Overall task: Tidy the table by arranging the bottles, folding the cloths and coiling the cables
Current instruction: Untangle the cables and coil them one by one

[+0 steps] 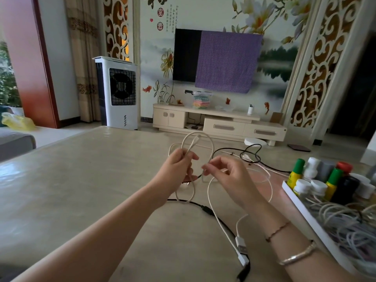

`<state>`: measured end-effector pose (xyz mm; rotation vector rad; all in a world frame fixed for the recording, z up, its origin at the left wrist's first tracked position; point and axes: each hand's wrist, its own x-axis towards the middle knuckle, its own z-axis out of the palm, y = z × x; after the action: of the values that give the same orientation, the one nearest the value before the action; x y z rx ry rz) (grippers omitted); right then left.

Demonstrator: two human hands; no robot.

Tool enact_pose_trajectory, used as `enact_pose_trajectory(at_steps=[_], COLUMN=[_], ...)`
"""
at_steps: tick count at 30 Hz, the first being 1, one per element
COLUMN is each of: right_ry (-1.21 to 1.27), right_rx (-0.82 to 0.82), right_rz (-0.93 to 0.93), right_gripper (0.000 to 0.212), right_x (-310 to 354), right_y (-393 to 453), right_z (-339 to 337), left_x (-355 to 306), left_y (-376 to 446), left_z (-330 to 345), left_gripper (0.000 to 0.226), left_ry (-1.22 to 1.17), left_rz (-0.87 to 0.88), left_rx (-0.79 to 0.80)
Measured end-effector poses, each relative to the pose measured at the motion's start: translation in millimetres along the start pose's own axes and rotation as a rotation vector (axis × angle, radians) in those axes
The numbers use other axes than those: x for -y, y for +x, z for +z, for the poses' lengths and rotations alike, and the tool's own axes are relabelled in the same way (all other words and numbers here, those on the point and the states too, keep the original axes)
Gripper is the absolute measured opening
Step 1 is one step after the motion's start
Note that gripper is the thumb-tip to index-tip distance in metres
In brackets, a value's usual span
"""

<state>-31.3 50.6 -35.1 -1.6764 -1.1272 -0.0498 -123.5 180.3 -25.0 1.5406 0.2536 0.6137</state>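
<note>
Centre of frame, above the worktop point(81, 180): left hand point(177, 167) holds a white cable point(211, 143) in a curled-finger grip, with a loop standing up behind the fingers. Right hand point(227, 174) pinches the same cable just beside it. A black cable point(252, 155) lies behind the hands. At right edge, a white tray point(301, 208) holds bottles point(333, 180) and coiled cables point(345, 220).

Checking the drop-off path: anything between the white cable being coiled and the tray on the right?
Nothing solid. The left hand holds the white cable loop above the table; the right hand pinches its strand. Only loose white and black cables lie on the table toward the tray, which already holds bottles and coiled cables.
</note>
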Motion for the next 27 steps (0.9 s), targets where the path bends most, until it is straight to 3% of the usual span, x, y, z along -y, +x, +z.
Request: enact_pose_trajectory(at_steps=[5, 7, 11, 14, 20, 24, 27], right_ry=[0.225, 0.233, 0.207, 0.135, -0.631, -0.97, -1.108], right_rx=[0.016, 0.005, 0.015, 0.058, 0.036, -0.02, 0.071], right_rz=[0.068, 0.086, 0.054, 0.003, -0.056, -0.041, 0.057], right_gripper=[0.014, 0.017, 0.015, 0.015, 0.02, 0.022, 0.03], right_x=[4, 2, 0, 1, -18, -24, -30], right_y=[3, 2, 1, 0, -3, -5, -6], right_z=[9, 9, 14, 16, 15, 8, 1], left_x=[1, 2, 3, 4, 4, 8, 7], left_y=[1, 1, 0, 0, 8, 12, 13], left_z=[-2, -3, -1, -3, -11, -15, -15], left_gripper=[0.013, 0.012, 0.038, 0.026, 0.026, 0.028, 0.023], left_ry=[-0.046, -0.038, 0.035, 0.076, 0.061, -0.005, -0.13], left_rz=[0.065, 0.093, 0.121, 0.158, 0.137, 0.044, 0.024], left_rx=[0.0, 0.042, 0.024, -0.077, -0.191, -0.196, -0.186])
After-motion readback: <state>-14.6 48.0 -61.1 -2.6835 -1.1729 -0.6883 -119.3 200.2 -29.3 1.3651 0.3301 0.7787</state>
